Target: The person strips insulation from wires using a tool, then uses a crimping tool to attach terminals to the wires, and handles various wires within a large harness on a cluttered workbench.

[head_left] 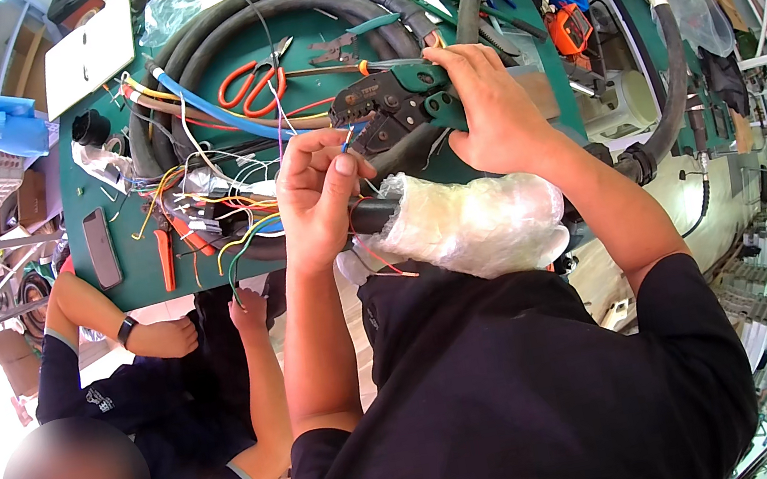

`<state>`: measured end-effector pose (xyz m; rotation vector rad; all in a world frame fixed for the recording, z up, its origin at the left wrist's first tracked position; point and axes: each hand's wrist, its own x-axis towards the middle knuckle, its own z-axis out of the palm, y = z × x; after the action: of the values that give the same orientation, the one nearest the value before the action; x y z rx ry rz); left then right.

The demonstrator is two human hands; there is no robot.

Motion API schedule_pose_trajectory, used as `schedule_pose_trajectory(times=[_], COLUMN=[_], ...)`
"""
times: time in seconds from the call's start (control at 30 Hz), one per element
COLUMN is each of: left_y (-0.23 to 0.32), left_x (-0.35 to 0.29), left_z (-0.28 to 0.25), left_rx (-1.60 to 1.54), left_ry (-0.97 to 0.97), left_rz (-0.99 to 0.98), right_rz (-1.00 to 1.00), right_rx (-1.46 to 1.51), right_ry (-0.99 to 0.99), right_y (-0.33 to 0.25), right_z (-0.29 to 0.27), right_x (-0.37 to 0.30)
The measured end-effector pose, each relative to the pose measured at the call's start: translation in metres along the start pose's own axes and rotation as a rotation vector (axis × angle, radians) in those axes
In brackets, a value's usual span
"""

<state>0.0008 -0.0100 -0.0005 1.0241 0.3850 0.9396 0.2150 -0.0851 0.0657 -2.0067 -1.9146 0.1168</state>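
My right hand point(489, 110) grips the green handles of a black crimping tool point(386, 102), held above the green workbench point(130, 272). My left hand point(320, 194) pinches a thin blue wire point(348, 137) at the tool's jaws. Below my hands a thick black cable end wrapped in clear plastic point(467, 220) sticks out toward my chest, with thin red wires hanging from it.
Thick black hoses point(263, 6) coil on the bench, with orange-handled scissors point(251, 81), loose coloured wires point(216, 207), orange pliers point(164, 251) and a dark phone point(101, 248). A second person in dark clothes point(153, 379) sits at my left, one hand point(248, 308) holding wires.
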Motion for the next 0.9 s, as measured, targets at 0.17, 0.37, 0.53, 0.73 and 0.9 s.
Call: schedule_pose_trajectory(times=[0.17, 0.37, 0.53, 0.73, 0.9], left_y=[-0.0028, -0.0033, -0.0062, -0.0036, -0.0054], left_x=[-0.0011, -0.0006, -0.0008, -0.0001, -0.0002], left_z=[-0.0013, -0.0017, -0.0035, -0.0022, -0.0041], left_rx=[-0.051, -0.054, -0.096, -0.087, -0.084], left_ry=[0.048, 0.061, 0.031, 0.008, -0.002], left_rz=[0.007, 0.002, 0.016, 0.016, 0.039], right_rz=[-0.018, -0.055, -0.068, -0.086, -0.075], right_rx=[0.032, 0.027, 0.046, 0.008, -0.009], right_ry=[0.007, 0.033, 0.020, 0.016, 0.030], right_y=[-0.0023, -0.0016, -0.0022, -0.0005, -0.0040], right_z=[0.0024, 0.0054, 0.0060, 0.0072, 0.0061], right_x=[0.0026, 0.0044, 0.0058, 0.0051, 0.0048])
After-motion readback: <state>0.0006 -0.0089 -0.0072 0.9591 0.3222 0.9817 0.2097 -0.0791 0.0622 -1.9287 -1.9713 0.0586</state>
